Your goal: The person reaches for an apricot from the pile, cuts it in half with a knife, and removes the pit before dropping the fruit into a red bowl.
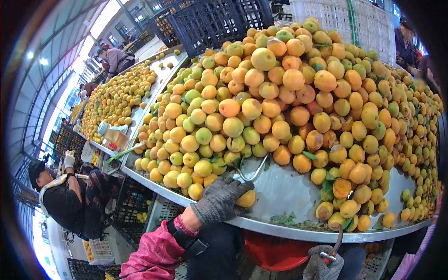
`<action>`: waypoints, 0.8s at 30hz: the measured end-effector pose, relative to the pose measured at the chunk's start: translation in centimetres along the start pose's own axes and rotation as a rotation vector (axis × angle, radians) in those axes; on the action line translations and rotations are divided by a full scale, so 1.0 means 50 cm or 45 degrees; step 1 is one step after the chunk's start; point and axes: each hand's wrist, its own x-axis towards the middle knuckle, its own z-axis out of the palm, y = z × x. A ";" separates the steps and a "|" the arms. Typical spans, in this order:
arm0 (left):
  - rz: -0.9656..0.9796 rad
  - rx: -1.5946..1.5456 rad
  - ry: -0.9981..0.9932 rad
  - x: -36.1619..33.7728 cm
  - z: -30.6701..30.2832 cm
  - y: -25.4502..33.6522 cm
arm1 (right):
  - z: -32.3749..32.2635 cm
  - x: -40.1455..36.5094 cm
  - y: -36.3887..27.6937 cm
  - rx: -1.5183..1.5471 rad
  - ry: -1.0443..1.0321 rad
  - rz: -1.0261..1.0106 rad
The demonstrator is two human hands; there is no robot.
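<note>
Left hand gloved, curled over fruit on tray, pile just beyond; right hand gloved, fist closed round tool, below tray rim

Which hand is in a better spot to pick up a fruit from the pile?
Probably the left. The left hand is up on the metal table, touching a yellow fruit; the right hand is below the rim, gripping a tool.
</note>
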 end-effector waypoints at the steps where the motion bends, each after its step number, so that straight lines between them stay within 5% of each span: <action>1: -0.040 -0.121 -0.030 -0.005 0.002 -0.002 | -0.001 -0.001 0.001 0.033 0.021 0.019; 6: 0.010 -0.529 -0.097 -0.013 -0.018 0.010 | 0.002 0.003 -0.013 0.032 -0.036 0.065; 10: -0.126 -0.570 0.301 0.012 0.031 -0.019 | 0.005 0.002 -0.015 0.038 -0.048 0.099; 12: -0.109 -0.512 0.260 0.034 0.031 -0.034 | 0.003 0.001 -0.016 0.042 -0.073 0.114; 14: -0.267 -0.098 -0.114 0.064 0.018 -0.023 | 0.004 0.000 -0.021 0.058 -0.061 0.121; 24: -0.042 0.229 -0.070 0.129 0.036 -0.025 | 0.006 -0.003 -0.025 0.059 -0.077 0.031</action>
